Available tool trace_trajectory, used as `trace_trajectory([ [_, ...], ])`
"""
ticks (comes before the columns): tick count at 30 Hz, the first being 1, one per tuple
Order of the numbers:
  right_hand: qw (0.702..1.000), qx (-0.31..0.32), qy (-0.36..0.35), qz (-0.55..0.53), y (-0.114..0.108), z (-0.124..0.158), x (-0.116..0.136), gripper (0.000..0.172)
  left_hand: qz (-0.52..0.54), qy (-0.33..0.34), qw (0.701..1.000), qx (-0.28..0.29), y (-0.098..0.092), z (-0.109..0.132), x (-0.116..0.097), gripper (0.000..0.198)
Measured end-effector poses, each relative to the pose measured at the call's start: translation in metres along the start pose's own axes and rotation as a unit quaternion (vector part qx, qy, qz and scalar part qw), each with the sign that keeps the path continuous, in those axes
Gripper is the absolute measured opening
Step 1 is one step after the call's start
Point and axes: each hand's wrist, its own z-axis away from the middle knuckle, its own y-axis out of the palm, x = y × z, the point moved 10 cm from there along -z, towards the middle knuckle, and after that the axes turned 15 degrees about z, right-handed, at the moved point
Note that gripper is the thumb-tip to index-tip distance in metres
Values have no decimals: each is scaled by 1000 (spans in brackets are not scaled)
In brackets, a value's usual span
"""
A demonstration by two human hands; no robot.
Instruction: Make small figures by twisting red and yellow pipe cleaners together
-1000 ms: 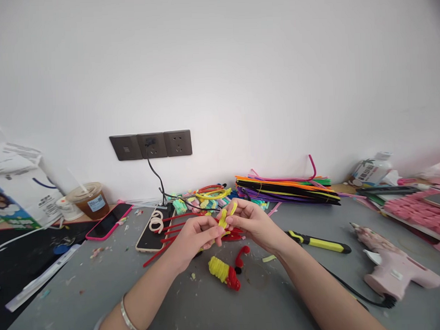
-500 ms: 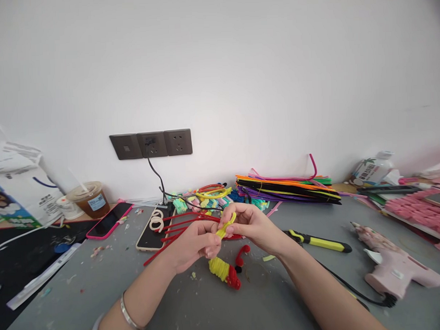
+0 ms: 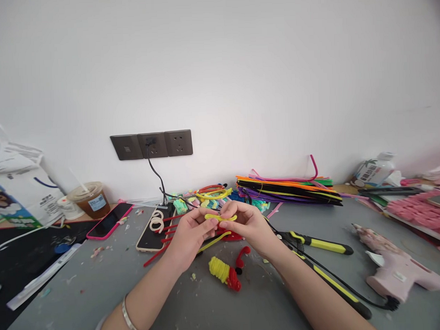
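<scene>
A folded yellow pipe cleaner (image 3: 221, 218) stretches level between my two hands, above the middle of the table. My left hand (image 3: 193, 235) pinches its left end, and my right hand (image 3: 246, 222) pinches the right end. A loose yellow tail runs down below the fingers. Just under my hands lies a wound yellow-and-red pipe cleaner piece (image 3: 224, 273). Beside it sits a small bent red piece (image 3: 242, 259) with a black end. Several straight red pipe cleaners (image 3: 156, 256) lie partly hidden behind my left hand.
Yellow-and-black pliers (image 3: 328, 272) and a pink glue gun (image 3: 396, 260) with its cord lie at right. A bundle of coloured pipe cleaners (image 3: 289, 190) rests against the wall. At left are a pink-cased phone (image 3: 110, 221), a drink cup (image 3: 89, 201) and a phone (image 3: 150, 237) bearing white rings.
The yellow pipe cleaner has turned from slanted to level between my hands, and a loose tail now shows below. My right arm has shifted, uncovering more of the pliers.
</scene>
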Motion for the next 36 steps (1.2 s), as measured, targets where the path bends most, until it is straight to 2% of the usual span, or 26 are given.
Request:
trace_trajectory([
  [5, 1000, -21, -11, 11, -1, -1, -5, 21, 50, 13, 998, -43, -9, -1, 2, 27],
  [10, 998, -59, -21, 22, -2, 1, -8, 21, 72, 6, 996, -53, -10, 0, 9, 28],
  [19, 998, -47, 36, 28, -2, 1, -19, 26, 51, 33, 993, -106, -21, -1, 2, 26],
  [26, 998, -20, 62, -22, -6, 0, -19, 24, 30, 14, 996, -85, -17, 0, 2, 25],
  [32, 988, -13, 114, -105, 0, 2, -31, 25, 39, 25, 997, -55, -10, -1, 0, 24],
  [36, 981, -6, 127, -149, 6, 2, -33, 26, 36, 31, 997, -60, -10, 0, -2, 29],
])
